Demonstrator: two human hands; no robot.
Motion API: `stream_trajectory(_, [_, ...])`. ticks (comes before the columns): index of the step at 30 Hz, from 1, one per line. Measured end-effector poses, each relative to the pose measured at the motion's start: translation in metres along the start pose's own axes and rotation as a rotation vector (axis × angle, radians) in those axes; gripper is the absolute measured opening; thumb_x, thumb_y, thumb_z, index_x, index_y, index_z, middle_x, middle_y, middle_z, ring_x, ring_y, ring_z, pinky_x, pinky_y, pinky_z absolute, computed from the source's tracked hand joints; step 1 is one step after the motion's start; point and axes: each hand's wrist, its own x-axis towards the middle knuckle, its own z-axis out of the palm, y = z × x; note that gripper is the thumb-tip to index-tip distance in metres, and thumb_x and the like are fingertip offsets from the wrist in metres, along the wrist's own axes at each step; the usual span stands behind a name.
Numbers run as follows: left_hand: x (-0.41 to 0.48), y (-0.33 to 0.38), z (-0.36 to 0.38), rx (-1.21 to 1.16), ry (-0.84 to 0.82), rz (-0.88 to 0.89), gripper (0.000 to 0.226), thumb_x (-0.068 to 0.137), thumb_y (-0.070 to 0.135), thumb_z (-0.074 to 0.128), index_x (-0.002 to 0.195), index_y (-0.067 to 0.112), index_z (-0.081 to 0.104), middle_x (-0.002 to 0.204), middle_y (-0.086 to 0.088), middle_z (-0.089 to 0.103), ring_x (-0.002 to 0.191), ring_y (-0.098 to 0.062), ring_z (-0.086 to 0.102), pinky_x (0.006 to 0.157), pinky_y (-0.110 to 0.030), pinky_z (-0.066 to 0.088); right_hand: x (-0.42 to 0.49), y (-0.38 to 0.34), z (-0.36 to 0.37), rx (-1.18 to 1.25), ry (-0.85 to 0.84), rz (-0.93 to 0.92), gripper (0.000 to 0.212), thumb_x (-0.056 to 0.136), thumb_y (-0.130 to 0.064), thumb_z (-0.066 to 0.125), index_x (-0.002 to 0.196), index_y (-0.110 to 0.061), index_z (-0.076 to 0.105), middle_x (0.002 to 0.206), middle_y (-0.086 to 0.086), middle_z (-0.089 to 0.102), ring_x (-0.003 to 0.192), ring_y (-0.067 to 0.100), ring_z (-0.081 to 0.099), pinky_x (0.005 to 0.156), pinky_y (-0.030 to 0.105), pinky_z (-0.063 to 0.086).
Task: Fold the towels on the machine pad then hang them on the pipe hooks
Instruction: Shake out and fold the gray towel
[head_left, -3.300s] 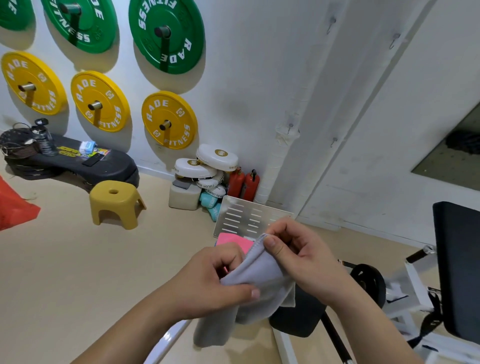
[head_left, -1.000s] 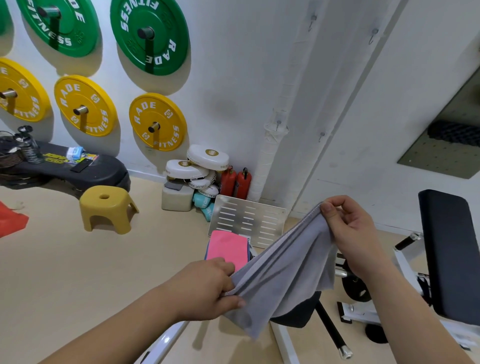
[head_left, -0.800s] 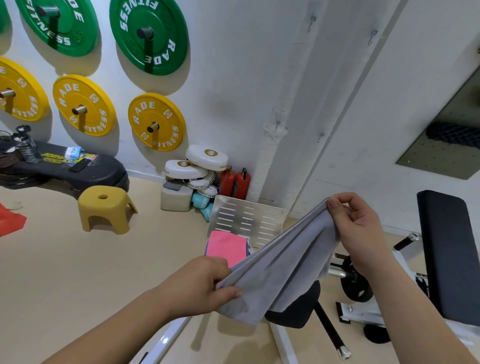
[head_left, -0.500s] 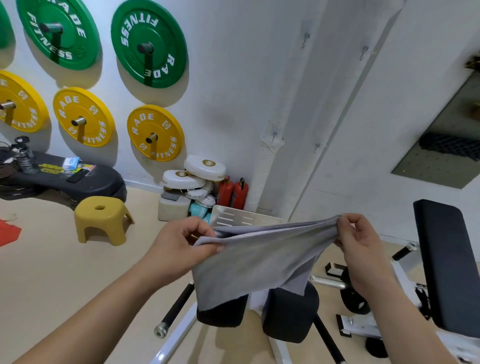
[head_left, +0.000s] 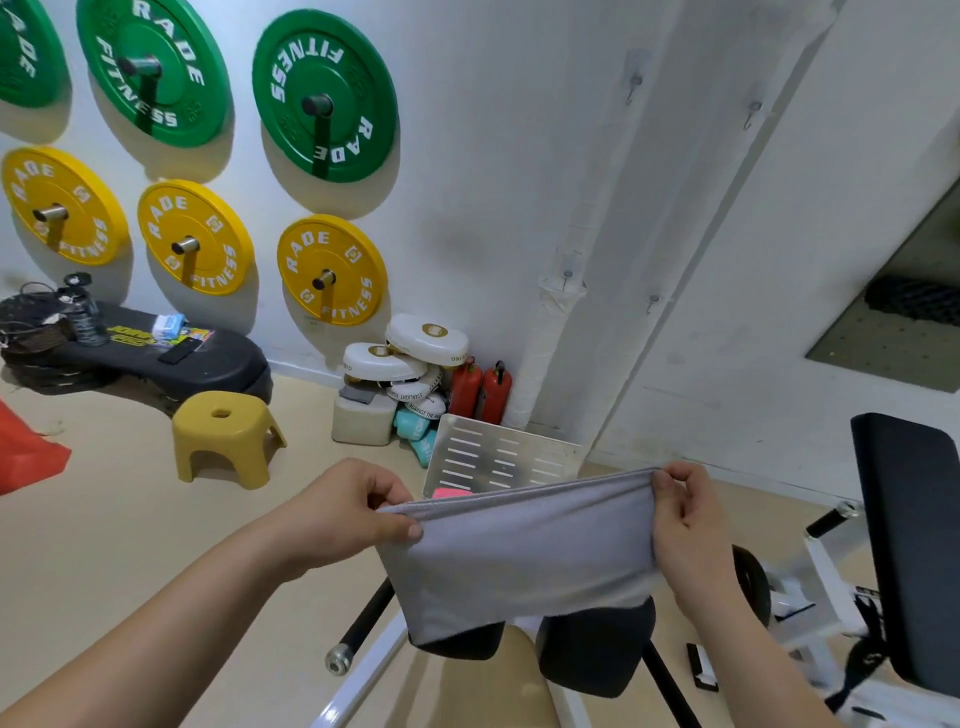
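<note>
Grey towel (head_left: 519, 556) hangs in the air, stretched between two bare hands, in the head camera view looking down. The left hand (head_left: 358, 512) pinches the towel's upper left corner between thumb and curled fingers. The right hand (head_left: 685, 525) pinches the upper right corner the same way and sits slightly higher in the picture. The top edge runs taut from one hand to the other and looks doubled, so the towel seems to be folded once already.

The cloth drops below both hands, and its lower edge covers the tops of two black padded rollers (head_left: 597, 654) just beneath them. A wide black pad (head_left: 909, 545) stands well to the right of the right hand. A sliver of pink cloth (head_left: 452, 492), likely another towel, shows just beyond the top edge, nearer the left hand. A white pipe (head_left: 550, 332) rises up the wall far beyond the gap between the hands, with a small hook (head_left: 567, 275) on it.

To do this fold well, it seems best to keep both pinches firm, level the top edge and check that the layers' corners match. The towel could then be lowered flat onto a pad and smoothed before folding again. A loose pinch could let the layers slip apart.
</note>
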Motion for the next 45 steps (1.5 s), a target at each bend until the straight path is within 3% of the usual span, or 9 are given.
stream_trajectory(6, [-0.013,-0.031,-0.002,-0.669,-0.079,-0.172,0.018,0.089,0.019,0.078,0.094,0.002,0.072,0.096,-0.013,0.074,0.089,-0.022,0.067,0.079,-0.036,0.056,-0.013,0.0,0.027,0.065,-0.014,0.165,0.017,0.106,-0.024,0.049,0.091,-0.023,0.057,0.084,0.006,0.066,0.08,0.022,0.062,0.071,0.038,0.047])
stream_trajectory(10, [-0.019,-0.059,0.022,-0.581,0.291,-0.188,0.022,0.085,0.022,0.083,0.081,0.004,0.071,0.077,-0.011,0.07,0.072,-0.019,0.062,0.066,-0.035,0.049,-0.027,0.006,0.053,0.103,-0.049,0.307,0.014,0.106,-0.027,0.05,0.099,-0.019,0.058,0.09,0.009,0.069,0.079,0.02,0.062,0.068,0.034,0.048])
stream_trajectory(14, [-0.028,-0.073,0.031,-0.549,0.315,-0.179,0.037,0.09,0.03,0.078,0.072,0.001,0.063,0.064,-0.01,0.058,0.059,-0.018,0.052,0.054,-0.028,0.043,-0.035,0.018,0.08,0.079,-0.063,0.398,0.019,0.106,-0.033,0.05,0.112,-0.018,0.059,0.107,0.012,0.069,0.098,0.028,0.066,0.08,0.041,0.052])
stream_trajectory(18, [-0.031,-0.082,0.026,-0.568,0.267,-0.14,0.061,0.096,0.045,0.066,0.064,0.001,0.043,0.062,-0.01,0.041,0.059,-0.018,0.04,0.062,-0.032,0.033,-0.036,0.013,0.096,0.062,-0.06,0.407,0.019,0.107,-0.029,0.049,0.114,-0.014,0.058,0.103,0.016,0.069,0.085,0.025,0.064,0.066,0.034,0.048])
stream_trajectory(22, [-0.034,-0.1,0.006,-0.683,0.135,-0.112,0.041,0.085,0.036,0.08,0.078,0.002,0.059,0.067,-0.012,0.051,0.064,-0.02,0.045,0.064,-0.033,0.039,-0.036,0.003,0.112,0.049,-0.051,0.371,0.02,0.107,-0.029,0.048,0.113,-0.013,0.058,0.099,0.014,0.069,0.081,0.02,0.062,0.065,0.032,0.047])
stream_trajectory(26, [-0.038,-0.105,-0.015,-0.463,-0.073,0.0,0.012,0.086,0.012,0.081,0.093,0.011,0.072,0.071,-0.013,0.064,0.064,-0.017,0.051,0.06,-0.026,0.043,-0.029,-0.006,0.121,0.015,-0.032,0.356,0.019,0.107,-0.032,0.048,0.113,-0.017,0.058,0.097,0.01,0.067,0.081,0.016,0.061,0.064,0.032,0.045])
stream_trajectory(32, [-0.033,-0.102,-0.037,-0.116,-0.216,0.117,0.015,0.088,0.013,0.076,0.093,0.026,0.072,0.088,0.001,0.07,0.064,-0.012,0.059,0.058,-0.019,0.046,-0.016,-0.02,0.124,-0.018,-0.042,0.307,0.016,0.105,-0.034,0.051,0.092,-0.029,0.059,0.095,0.006,0.069,0.087,0.022,0.065,0.085,0.044,0.052])
stream_trajectory(37, [-0.032,-0.097,-0.035,0.008,-0.148,0.196,0.011,0.087,0.018,0.078,0.088,0.027,0.072,0.093,0.012,0.067,0.071,-0.014,0.072,0.065,-0.02,0.053,-0.007,-0.031,0.116,0.007,-0.038,0.276,0.016,0.106,-0.03,0.05,0.103,-0.018,0.06,0.09,0.002,0.065,0.079,0.012,0.059,0.065,0.029,0.045])
stream_trajectory(45, [-0.022,-0.08,-0.028,0.353,-0.098,0.206,0.014,0.088,0.031,0.07,0.101,0.032,0.073,0.097,0.016,0.065,0.084,-0.002,0.064,0.077,-0.024,0.056,0.016,-0.047,0.093,0.059,-0.153,0.206,0.019,0.104,-0.036,0.054,0.09,-0.027,0.063,0.086,0.007,0.07,0.08,0.023,0.061,0.072,0.038,0.048])
